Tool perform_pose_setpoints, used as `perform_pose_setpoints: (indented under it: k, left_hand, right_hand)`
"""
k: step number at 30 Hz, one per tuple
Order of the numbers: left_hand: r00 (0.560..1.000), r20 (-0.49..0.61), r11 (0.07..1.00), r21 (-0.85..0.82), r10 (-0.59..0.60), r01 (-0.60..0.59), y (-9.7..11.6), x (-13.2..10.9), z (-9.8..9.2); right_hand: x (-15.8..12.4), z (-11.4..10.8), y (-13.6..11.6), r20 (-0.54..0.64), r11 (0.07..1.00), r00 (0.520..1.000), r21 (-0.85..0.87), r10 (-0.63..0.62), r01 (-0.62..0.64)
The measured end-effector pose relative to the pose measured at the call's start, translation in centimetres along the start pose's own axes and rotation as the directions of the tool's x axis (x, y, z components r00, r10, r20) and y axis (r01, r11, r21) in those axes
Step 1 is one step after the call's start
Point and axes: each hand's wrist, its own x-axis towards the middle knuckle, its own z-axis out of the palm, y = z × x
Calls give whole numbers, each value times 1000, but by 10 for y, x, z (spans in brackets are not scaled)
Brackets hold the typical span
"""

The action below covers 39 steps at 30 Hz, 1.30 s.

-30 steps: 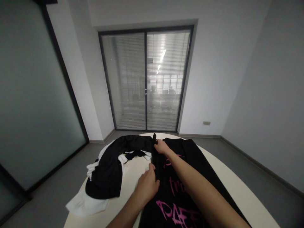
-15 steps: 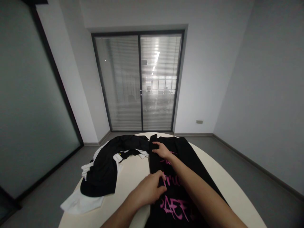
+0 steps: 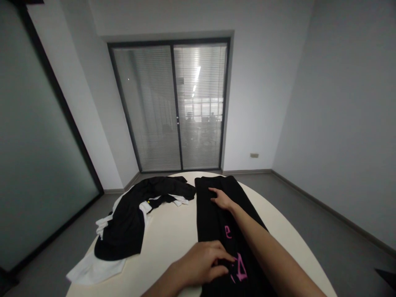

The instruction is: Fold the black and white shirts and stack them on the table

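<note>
A black garment (image 3: 210, 218) with pink lettering lies in a long folded strip down the right half of the table. Its left part is folded over, so only bits of the pink letters (image 3: 240, 268) show. My right hand (image 3: 222, 199) rests flat on its far part, fingers stretched out and apart. Lower down, my left hand (image 3: 208, 262) is over the near part by the letters, its fingers bent and the thumb apart from them. I see no cloth gripped in either hand. My right forearm hides some of the strip's right side.
A heap of black clothing (image 3: 126, 227) with white pieces lies along the table's left side. One white cloth (image 3: 95, 270) hangs near the left edge. The round cream table (image 3: 173, 231) stands before a glass door with blinds (image 3: 198, 144).
The garment's left side now lies folded over, covering most of the pink lettering. My left hand has moved nearer and to the right. The right hand has shifted slightly right in view.
</note>
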Motion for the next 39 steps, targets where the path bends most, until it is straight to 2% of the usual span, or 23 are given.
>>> perform_pose_setpoints:
  k: [6,13,16,19,24,32,39]
  left_hand:
    - [989,-78,985,131,125,-114,10,10,12]
    - [988,30,965,212,153,-155,9,7,25]
    - [993,23,974,194,113,-115,13,6,24]
    - [1000,-13,985,171,27,-24,14,5,25]
    - [991,-42,978,158,-129,134,4,5,31]
    - [997,-27,964,251,-78,83,-11,6,44]
    - [998,-54,980,198,8,3,-30,6,31]
  right_hand:
    - [3,-15,-1,-83,992,994,-112,-66,57]
    - [-15,-28,14,-111,933,994,-357,-2,-38]
    - [-20,-30,20,-97,905,995,-420,32,-70]
    - [-21,-32,25,-54,891,997,-448,54,-73]
    - [-18,-30,26,-19,896,998,-440,63,-65]
    - [8,-20,17,-81,901,984,-396,156,-176]
    - [43,-14,16,-137,883,976,-420,168,-211]
